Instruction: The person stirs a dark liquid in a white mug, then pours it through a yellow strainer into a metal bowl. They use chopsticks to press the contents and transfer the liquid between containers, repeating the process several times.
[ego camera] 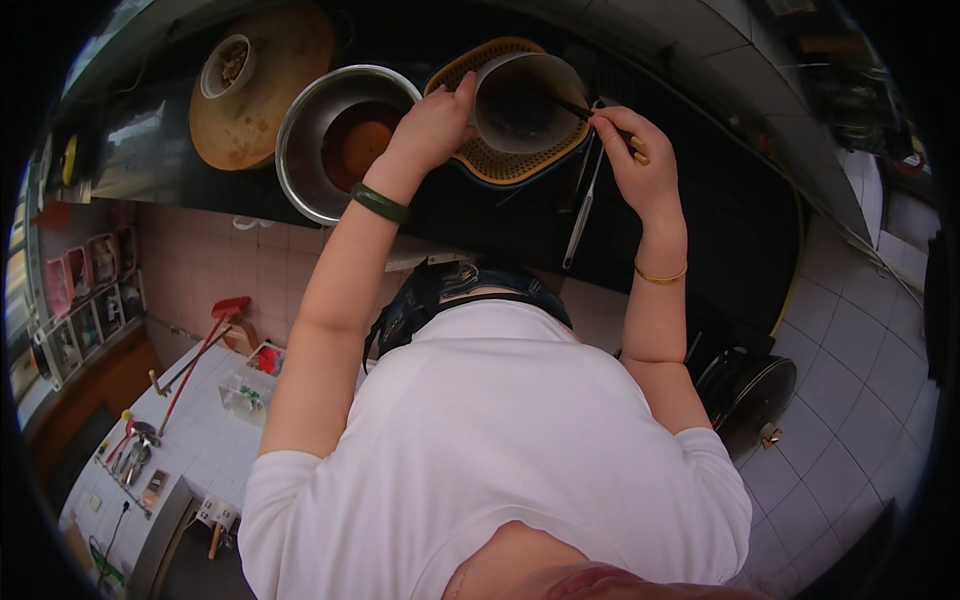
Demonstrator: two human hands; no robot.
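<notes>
My left hand (435,124) grips the rim of a translucent bowl-like container (496,120), held tilted above a yellow slotted basket (502,171). Dark contents lie inside the container, too dim to make out. In my right hand (637,169) is a pair of chopsticks (576,110), dark towards the tips and yellow at the ends. Their tips reach over the container's right rim into it. Left of the basket, partly behind my left forearm, stands a stainless steel bowl (298,150) with reddish-brown liquid (364,146) in its bottom.
A round wooden cutting board (292,60) bears a small white bowl (214,88) of brownish pieces at the far left. A metal spatula handle (581,217) lies on the dark countertop (720,195) below my right hand. A lidded dark pan (754,397) stands at the right.
</notes>
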